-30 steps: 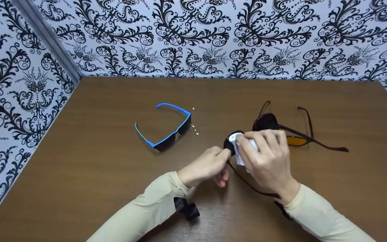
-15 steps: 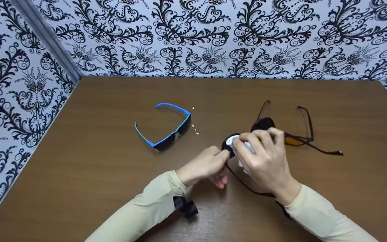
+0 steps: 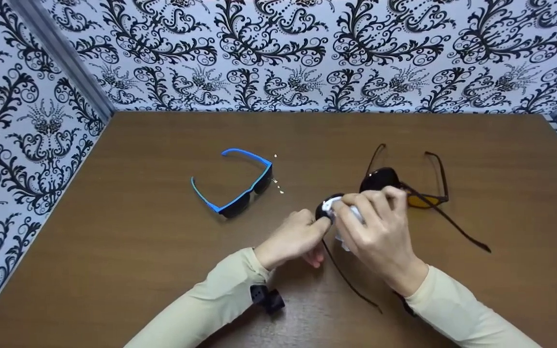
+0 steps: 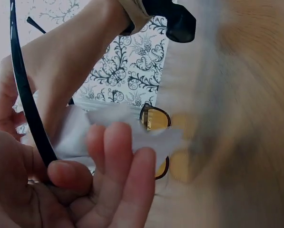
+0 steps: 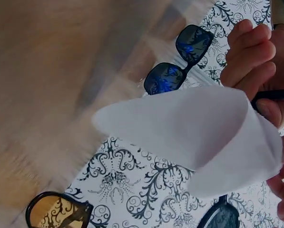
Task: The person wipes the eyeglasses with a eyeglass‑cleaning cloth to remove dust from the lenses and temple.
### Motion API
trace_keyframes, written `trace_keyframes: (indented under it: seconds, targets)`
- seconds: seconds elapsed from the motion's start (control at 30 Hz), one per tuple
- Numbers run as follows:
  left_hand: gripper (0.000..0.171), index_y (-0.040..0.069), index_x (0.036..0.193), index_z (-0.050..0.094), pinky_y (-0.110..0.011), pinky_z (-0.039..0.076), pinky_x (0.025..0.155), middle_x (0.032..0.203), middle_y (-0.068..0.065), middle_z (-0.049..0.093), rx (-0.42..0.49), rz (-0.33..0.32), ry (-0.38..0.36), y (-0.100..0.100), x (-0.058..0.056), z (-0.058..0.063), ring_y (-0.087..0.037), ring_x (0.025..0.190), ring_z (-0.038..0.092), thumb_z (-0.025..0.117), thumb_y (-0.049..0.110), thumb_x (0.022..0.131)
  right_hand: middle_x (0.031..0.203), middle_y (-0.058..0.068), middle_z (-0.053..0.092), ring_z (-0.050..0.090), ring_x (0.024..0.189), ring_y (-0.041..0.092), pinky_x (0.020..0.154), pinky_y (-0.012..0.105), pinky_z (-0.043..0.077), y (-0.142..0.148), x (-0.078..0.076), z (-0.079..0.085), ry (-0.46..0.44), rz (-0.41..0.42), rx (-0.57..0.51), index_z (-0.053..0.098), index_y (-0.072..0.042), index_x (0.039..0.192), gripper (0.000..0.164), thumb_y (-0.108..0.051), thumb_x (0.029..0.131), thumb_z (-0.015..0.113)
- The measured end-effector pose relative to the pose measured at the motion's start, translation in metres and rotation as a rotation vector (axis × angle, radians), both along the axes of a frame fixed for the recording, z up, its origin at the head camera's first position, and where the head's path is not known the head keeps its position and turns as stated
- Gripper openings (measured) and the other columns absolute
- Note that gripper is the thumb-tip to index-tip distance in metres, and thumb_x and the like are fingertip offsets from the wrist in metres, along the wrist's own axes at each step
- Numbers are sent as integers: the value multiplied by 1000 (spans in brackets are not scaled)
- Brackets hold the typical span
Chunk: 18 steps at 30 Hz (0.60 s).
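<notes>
Faint glare on tabletop (image 3: 305, 324), wrist views partly blurred

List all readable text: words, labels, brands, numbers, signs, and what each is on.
None readable in any current view.
Dark sunglasses in hand: no legible marking.
White cloth: no lettering visible.
Blue-framed sunglasses: no legible brand.
Amber-lensed glasses: small pattern at one lens, too small to tell whether print or reflection.
Wallpaper: scrollwork only, no letters.
</notes>
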<state>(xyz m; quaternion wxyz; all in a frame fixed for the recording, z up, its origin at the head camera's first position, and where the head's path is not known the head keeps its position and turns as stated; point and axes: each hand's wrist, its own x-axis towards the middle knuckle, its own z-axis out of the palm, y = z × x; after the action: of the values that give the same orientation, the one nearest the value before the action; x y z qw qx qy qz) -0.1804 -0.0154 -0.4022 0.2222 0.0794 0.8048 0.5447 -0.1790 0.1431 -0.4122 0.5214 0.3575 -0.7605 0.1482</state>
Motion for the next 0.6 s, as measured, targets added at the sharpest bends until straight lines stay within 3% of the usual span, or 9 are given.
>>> trace_keyframes:
  seconds: [0.17,0.27,0.4,0.47,0.6]
  targets:
    - [39,-3,62,60,-42,55,49,46,-9,56,14,-26,-1,-2,1,2,-16,36,55,43,16,91,84,11,63,53,74,30,73,52,34,3,4,-4,-114,62,36,66,-3,87,9,-7,82,60]
    - [40,-4,61,60,-41,54,48,45,-8,55,-16,-38,0,-4,1,3,-16,35,55,42,17,91,82,11,63,53,73,30,72,52,33,6,5,-4,-119,-9,57,67,-2,84,10,-8,82,59]
    - [42,2,54,55,-39,54,47,44,-6,53,-51,-79,-11,-3,1,2,-15,35,54,41,17,90,83,12,63,53,74,31,71,53,33,6,3,0,-83,-81,11,67,-2,84,13,-10,87,58]
    - [43,2,54,55,-37,54,46,44,-6,53,-40,-99,-24,-3,1,1,-15,35,53,40,17,91,83,11,63,53,73,31,71,53,33,3,2,2,-82,-52,-22,67,-2,85,14,-12,89,58]
    - [40,-5,64,59,-37,54,46,46,-6,53,28,-107,-65,-2,1,1,-15,36,53,38,15,92,84,11,63,54,73,29,72,49,36,-1,1,1,-113,89,-31,68,-2,87,18,-14,93,56]
